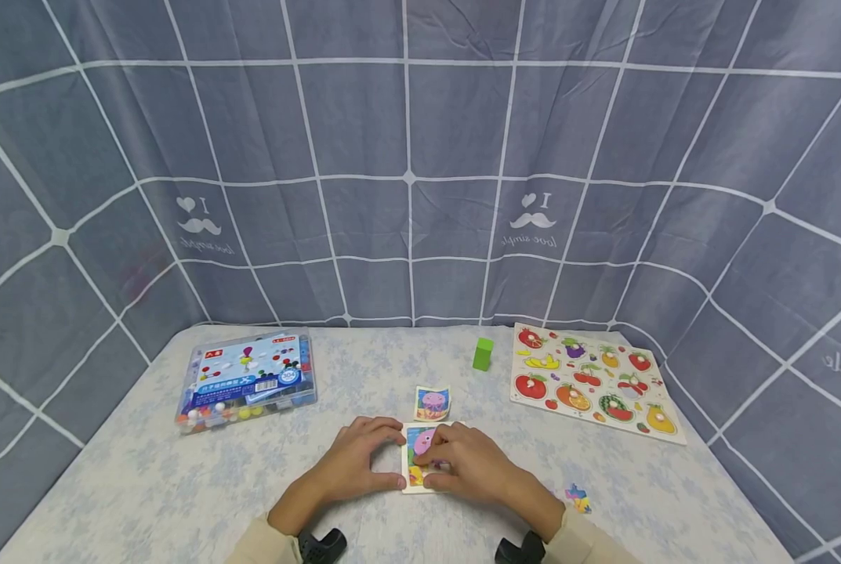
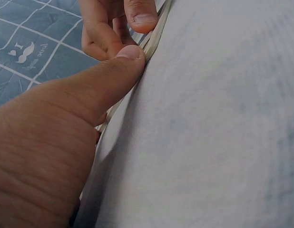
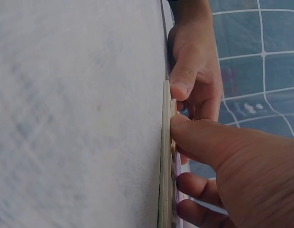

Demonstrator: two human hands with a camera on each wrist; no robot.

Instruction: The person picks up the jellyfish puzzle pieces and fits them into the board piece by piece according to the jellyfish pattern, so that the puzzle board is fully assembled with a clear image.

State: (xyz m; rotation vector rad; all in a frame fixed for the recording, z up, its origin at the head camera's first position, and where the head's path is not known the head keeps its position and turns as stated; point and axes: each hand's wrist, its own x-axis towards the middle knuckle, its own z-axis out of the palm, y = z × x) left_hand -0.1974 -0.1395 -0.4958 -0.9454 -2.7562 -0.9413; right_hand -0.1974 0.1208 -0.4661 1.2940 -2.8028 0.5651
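A small wooden jigsaw board (image 1: 415,491) with a colourful cartoon picture lies flat at the front middle of the table, partly covered by the right hand. My left hand (image 1: 360,460) holds its left side, thumb at the lower corner and fingers near the upper one. Over the right half, my right hand (image 1: 473,462) pinches a thin jigsaw piece (image 3: 174,108) at the board's surface; its picture is mostly hidden by the fingers. Just beyond the board lies a small picture card (image 1: 432,403) with a pink figure. A loose jigsaw piece (image 1: 578,498) rests right of the right forearm.
At the left stands a clear plastic box (image 1: 247,380) of coloured beads with a blue label. A green block (image 1: 483,354) is at the back, beside a fruit puzzle board (image 1: 564,368) on the right. A grey gridded curtain (image 1: 364,219) surrounds the table's back and sides.
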